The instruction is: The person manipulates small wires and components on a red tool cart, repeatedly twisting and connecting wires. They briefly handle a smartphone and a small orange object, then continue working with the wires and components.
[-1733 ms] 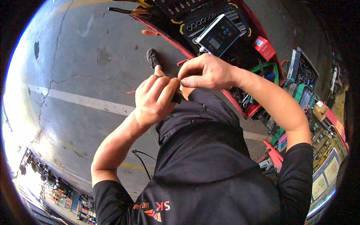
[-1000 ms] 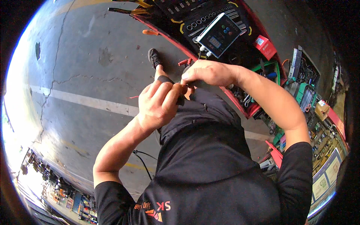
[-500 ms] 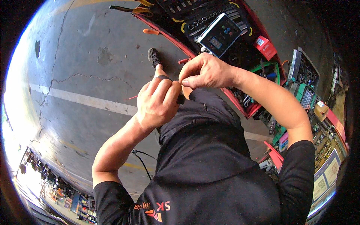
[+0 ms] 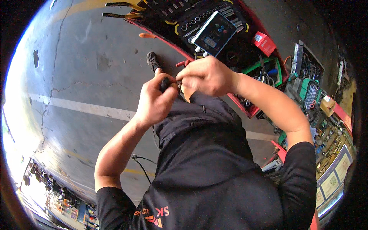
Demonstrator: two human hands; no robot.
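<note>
My left hand is closed around a small black, rounded part, most of it covered by my fingers and thumb. Just beside it, my right hand is closed in a pinch, its lower fingers smeared by motion. The two sets of fingertips nearly meet over my lap. Whatever thin thing lies between the right fingertips is too small and hidden to name. Close past the right hand, a red-handled clamp or plug sits at the edge of a red tool cart.
On the cart lie a black control box with a display, a row of sockets, a red carton and a green tray with scissors. A dark cable runs along the floor at left. More tools spread at right.
My left hand has turned, so the black part shows between thumb and fingers. The thin red wire beside that hand is out of sight. My right fingers have moved slightly left and down.
</note>
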